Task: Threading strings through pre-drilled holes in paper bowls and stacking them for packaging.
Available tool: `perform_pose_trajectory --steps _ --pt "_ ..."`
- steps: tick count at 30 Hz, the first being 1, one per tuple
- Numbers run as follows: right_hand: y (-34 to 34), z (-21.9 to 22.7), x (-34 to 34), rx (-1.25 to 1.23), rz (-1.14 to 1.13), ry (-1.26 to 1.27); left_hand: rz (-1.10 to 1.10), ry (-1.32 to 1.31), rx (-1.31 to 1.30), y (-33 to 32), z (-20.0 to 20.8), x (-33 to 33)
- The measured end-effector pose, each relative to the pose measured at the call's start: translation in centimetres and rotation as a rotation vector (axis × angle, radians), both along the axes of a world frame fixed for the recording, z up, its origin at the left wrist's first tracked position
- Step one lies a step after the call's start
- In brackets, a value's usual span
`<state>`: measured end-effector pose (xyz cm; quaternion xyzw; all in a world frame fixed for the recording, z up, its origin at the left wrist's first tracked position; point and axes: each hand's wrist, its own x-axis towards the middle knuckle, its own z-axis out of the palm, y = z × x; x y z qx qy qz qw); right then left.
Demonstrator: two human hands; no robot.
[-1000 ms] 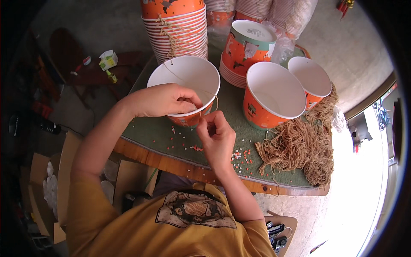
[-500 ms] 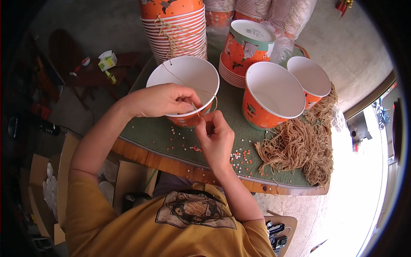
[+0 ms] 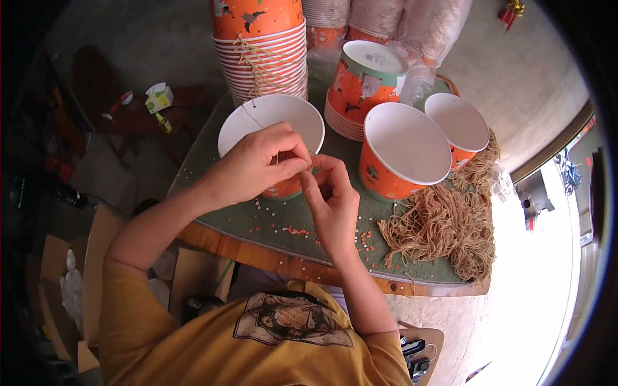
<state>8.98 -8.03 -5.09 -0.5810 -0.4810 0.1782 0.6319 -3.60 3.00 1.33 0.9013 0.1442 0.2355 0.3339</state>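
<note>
An orange paper bucket with a white inside stands in front of me. A thin tan string runs from a hole in its far rim across the opening toward my hands. My left hand is over the near part of the rim, thumb and fingertips closed in a pinch on the string. Just right of it, my right hand has its fingers curled and pinched at the same spot, almost touching the left fingertips. The hands hide the near rim and the string's end.
Two open buckets stand to the right, with a tangled heap of tan strings before them. A tall bucket stack and an upside-down stack stand behind. Small orange and white dots litter the green tabletop.
My left hand has come up out of the bucket's mouth to meet the right fingertips. The string loop seen above the right hand no longer shows. The view has shifted slightly.
</note>
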Motion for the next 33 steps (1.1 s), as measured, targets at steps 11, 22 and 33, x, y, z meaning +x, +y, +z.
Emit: perform_pose_trajectory --steps 11,22,33 --pt "0.6 -0.3 1.1 -0.037 0.191 0.291 0.082 -0.012 -0.44 -1.6 -0.4 0.2" --pt "0.5 -0.1 0.9 0.004 0.237 0.288 0.072 -0.001 -0.847 -0.9 -0.8 0.1" --pt "0.2 4.3 4.9 -0.007 0.445 -0.087 0.018 0.098 -0.82 -0.1 -0.6 1.0"
